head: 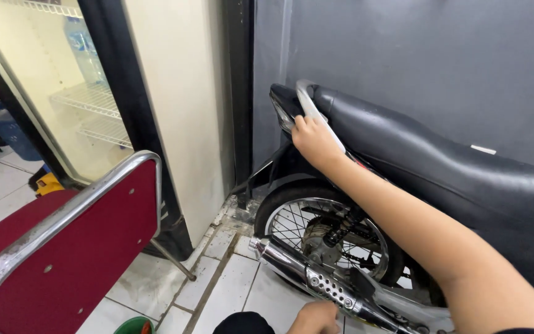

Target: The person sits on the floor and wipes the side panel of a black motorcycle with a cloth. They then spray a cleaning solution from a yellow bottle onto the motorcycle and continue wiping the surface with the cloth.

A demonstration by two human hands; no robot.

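Grey wall (440, 55) fills the background, and against it we see a black motorcycle (458, 185) parked on the white tiled floor (217, 291), its long seat (428, 148) running off to the right. To the left stands a glass-door fridge (81, 93) with wire shelves, and nearer us a red chair (75, 247) with a chrome frame. Our right hand (313, 141) is curled closed around the silver grab rail (307, 102) at the tail of the bike, just behind the seat. Our left hand (316, 318) sits low at the frame's bottom edge, touching or just beside the chrome exhaust pipe (316, 281) under the spoked rear wheel (326, 232); we cannot tell how far it is open. We judge the bike is being steadied by its rear; any shift would call for a firm pull on the rail.
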